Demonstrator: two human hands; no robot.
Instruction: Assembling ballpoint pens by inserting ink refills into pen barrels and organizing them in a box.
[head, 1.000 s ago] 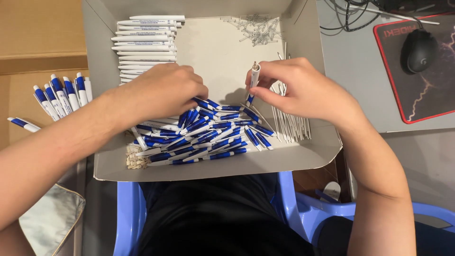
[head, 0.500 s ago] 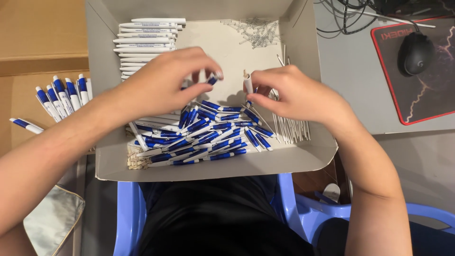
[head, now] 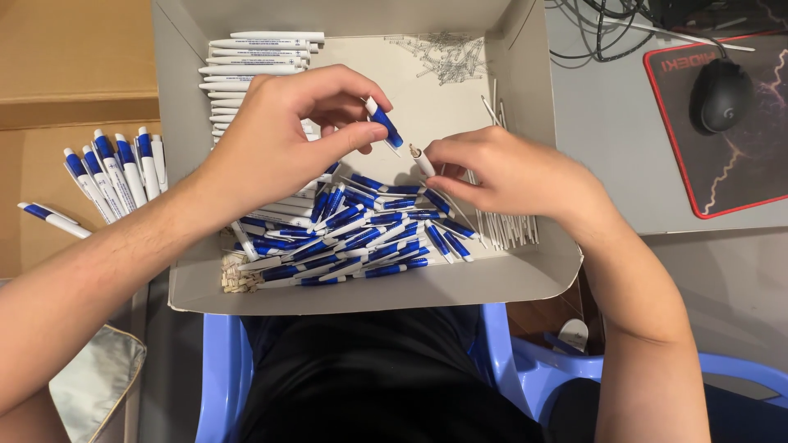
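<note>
Pen parts, blue and white, fill my grey cardboard box (head: 525, 283) on lap. Heap of blue-clip pen halves (head: 361, 234) across box front, jumbled. Stack of white barrels (head: 254, 57) at back left. Thin refills (head: 505, 226) along right wall. Finished pens (head: 115, 168) in row outside box, left. My left hand (head: 279, 143) pinches blue-clip pen top (head: 383, 123) between thumb and fingers. My right hand (head: 501, 172) grips white barrel piece (head: 422, 160), tip just beside blue top, not touching.

A grey desk (head: 624, 156), brown board (head: 74, 66) and blue plastic chair (head: 222, 377).
</note>
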